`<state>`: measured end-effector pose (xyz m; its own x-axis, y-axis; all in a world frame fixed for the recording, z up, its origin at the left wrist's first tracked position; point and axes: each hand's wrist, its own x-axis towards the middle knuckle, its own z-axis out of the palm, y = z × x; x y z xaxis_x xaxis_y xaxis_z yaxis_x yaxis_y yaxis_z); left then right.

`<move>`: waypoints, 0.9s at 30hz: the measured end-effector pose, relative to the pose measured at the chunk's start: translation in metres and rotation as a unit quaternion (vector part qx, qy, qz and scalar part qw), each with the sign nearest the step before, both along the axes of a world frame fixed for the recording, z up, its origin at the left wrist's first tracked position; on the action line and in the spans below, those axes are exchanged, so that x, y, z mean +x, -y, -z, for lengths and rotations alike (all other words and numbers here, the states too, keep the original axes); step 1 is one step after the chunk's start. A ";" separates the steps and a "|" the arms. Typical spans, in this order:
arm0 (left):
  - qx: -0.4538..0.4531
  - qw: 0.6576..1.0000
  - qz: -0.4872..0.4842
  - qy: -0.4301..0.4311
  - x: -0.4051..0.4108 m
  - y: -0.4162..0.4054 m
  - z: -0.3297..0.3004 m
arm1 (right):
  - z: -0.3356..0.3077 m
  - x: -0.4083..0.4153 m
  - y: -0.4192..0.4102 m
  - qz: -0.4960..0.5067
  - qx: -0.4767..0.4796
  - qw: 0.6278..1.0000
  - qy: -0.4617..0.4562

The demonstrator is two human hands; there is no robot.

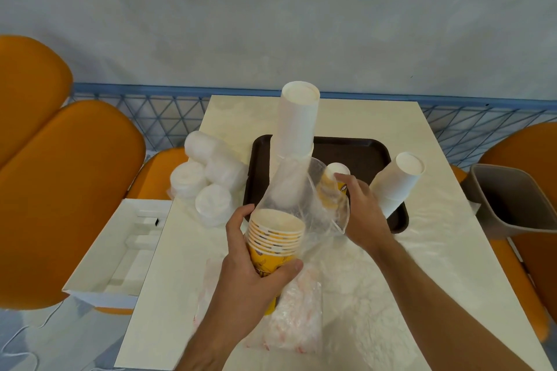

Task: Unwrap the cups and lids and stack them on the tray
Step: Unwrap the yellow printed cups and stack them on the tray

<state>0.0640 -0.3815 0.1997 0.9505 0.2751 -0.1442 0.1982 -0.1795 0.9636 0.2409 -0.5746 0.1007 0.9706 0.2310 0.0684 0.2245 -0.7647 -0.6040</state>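
Clear plastic wrap (pixel 304 202) trails off the yellow cups (pixel 275 238), which my left hand (pixel 250 274) grips above the table, just short of the tray (pixel 361 153). My right hand (pixel 358 205) pinches the wrap; I judge 1 steady pull away clears it.

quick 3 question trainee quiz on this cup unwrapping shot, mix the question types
1. True or false: the left hand grips a stack of yellow cups.
2. What sits to the left of the brown tray? A) wrapped white lids B) a kettle C) plates
3. Fill in: the right hand pulls at the clear plastic ____.

Key: 1 true; 2 A; 3 bag
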 end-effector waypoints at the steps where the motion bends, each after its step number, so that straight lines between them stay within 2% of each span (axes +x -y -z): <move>1: 0.000 1.000 0.003 0.000 0.001 0.001 0.000 | -0.002 0.001 0.001 -0.004 -0.013 1.000 0.004; 4: 0.008 1.000 0.007 -0.003 0.001 0.003 0.000 | -0.024 0.002 0.004 -0.002 -0.016 0.999 0.028; 9: 0.019 1.000 0.020 -0.009 0.002 0.005 0.000 | -0.100 -0.019 0.000 0.098 0.156 0.973 0.142; 11: 0.020 0.999 0.027 -0.010 0.002 0.006 -0.001 | -0.127 -0.034 0.002 0.079 0.221 0.963 0.132; 13: 0.024 0.999 0.036 -0.005 0.003 0.007 -0.001 | -0.150 -0.049 0.002 0.000 0.273 0.960 0.066; 14: 0.027 0.999 0.042 -0.002 0.003 0.008 -0.001 | -0.157 -0.055 0.002 -0.050 0.269 0.961 0.031; 16: 0.033 0.998 0.049 0.002 0.003 0.009 0.000 | -0.159 -0.062 -0.001 -0.129 0.202 0.971 -0.025; 18: 0.044 0.997 0.059 0.007 0.004 0.010 0.000 | -0.154 -0.065 -0.002 -0.172 0.141 0.973 -0.069; 21: 0.058 0.996 0.074 0.011 0.004 0.013 -0.001 | -0.148 -0.068 -0.003 -0.236 0.137 0.952 -0.137; 24: 0.059 0.994 0.090 0.008 0.003 0.016 -0.002 | -0.143 -0.068 -0.004 -0.299 0.155 0.934 -0.118; 27: 0.051 0.993 0.105 0.005 0.002 0.019 -0.003 | -0.137 -0.068 -0.005 -0.329 0.130 0.927 -0.125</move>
